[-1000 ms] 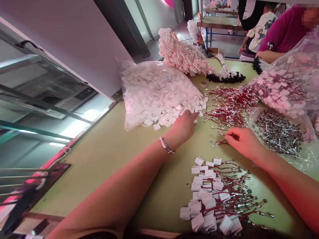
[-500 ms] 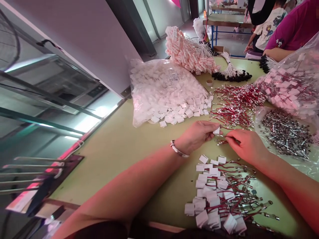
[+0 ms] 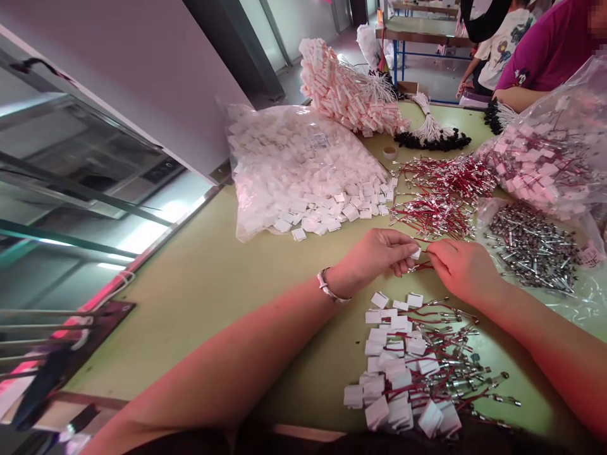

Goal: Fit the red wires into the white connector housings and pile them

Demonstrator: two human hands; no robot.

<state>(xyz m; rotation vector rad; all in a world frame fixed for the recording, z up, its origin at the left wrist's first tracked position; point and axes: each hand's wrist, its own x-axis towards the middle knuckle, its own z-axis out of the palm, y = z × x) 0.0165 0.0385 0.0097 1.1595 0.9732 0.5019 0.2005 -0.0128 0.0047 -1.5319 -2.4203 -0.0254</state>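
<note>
My left hand (image 3: 374, 256) pinches a small white tag (image 3: 416, 253) between thumb and fingertips above the green table (image 3: 213, 284). My right hand (image 3: 458, 265) meets it fingertip to fingertip and pinches a red string with a metal end (image 3: 420, 267). Just below my hands lies a heap of white tags joined to red strings (image 3: 410, 366). Beyond my hands is a loose pile of red strings with metal ends (image 3: 439, 196). A clear bag spilling loose white tags (image 3: 303, 170) sits to the left of that pile.
A bag of metal pins (image 3: 531, 243) and a bag of finished tags (image 3: 550, 158) lie at the right. White bundles (image 3: 346, 95) and black-tipped cords (image 3: 431, 136) sit at the far edge. People sit beyond, one in a magenta shirt (image 3: 550, 50). A wall and a rail run along the left.
My left hand left the white tag pile with one tag and came back toward my right hand. Both hands now meet fingertip to fingertip over the table.
</note>
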